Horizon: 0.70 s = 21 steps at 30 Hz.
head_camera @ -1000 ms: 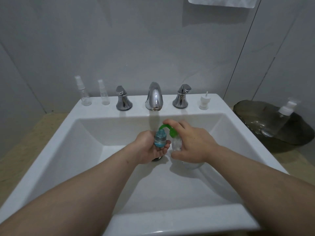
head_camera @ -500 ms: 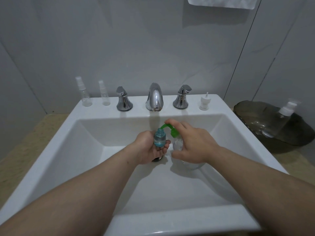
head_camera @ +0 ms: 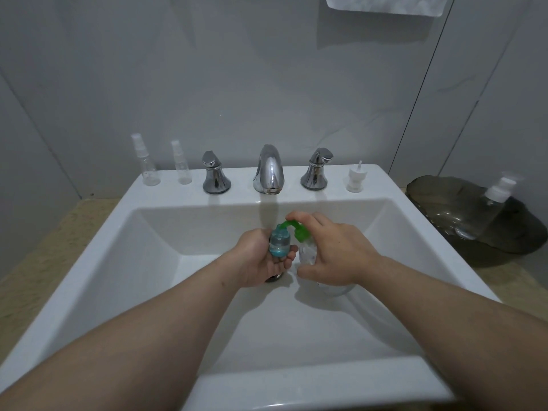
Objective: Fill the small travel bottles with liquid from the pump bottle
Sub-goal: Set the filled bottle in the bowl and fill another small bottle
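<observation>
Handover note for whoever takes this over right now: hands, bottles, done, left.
Left hand holds the small blue bottle over the sink, its mouth under the green pump head.
Right hand grips the pump bottle, forefinger on that pump head.
Done: blue bottle looks partly filled.
Left: finish it, then the taller spray bottle and shorter spray bottle standing capped on the ledge, apparently empty.

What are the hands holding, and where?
Left hand grips the small blue travel bottle round its body. Right hand grips the clear pump bottle round its body, finger atop its green pump head.
</observation>
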Available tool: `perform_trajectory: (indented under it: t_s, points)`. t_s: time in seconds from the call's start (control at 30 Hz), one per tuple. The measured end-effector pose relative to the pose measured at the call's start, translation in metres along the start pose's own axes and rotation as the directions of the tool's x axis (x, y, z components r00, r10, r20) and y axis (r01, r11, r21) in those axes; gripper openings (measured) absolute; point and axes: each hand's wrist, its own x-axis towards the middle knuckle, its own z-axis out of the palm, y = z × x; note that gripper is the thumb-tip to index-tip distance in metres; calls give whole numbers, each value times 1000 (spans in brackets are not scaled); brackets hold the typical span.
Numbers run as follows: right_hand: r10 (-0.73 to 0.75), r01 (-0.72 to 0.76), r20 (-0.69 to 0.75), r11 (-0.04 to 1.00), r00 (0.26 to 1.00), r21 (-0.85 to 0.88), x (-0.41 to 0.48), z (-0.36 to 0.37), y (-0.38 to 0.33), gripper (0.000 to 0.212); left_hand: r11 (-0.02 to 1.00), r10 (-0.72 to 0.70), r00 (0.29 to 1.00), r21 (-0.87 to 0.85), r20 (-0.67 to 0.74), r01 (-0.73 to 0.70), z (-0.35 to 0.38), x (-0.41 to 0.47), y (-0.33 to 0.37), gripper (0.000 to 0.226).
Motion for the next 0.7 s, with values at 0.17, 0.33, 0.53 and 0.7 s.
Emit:
perform_trajectory:
  t_s: [0.17, 0.33, 0.53, 0.7]
  points:
    - [1, -1, -10, 1000, 1000, 11, 1, 1, 1, 90, 1000, -5, 1000, 8, -6, 5, -1, 3, -3, 40]
    - [0, 0, -5, 1000, 1000, 9, 1, 1, 2, 88, 1000, -8, 1000, 7, 2, 8, -1, 5, -3, 40]
    - [7, -7, 50, 1000, 999, -19, 1, -3, -1, 105, 1000, -4, 1000, -14, -16, 4, -2, 4, 0, 38]
    - [-6, 8, 64, 1000, 998, -22, 1, -3, 1, 107, 1000, -8, 1000, -13, -25, 8, -2, 4, 1, 38]
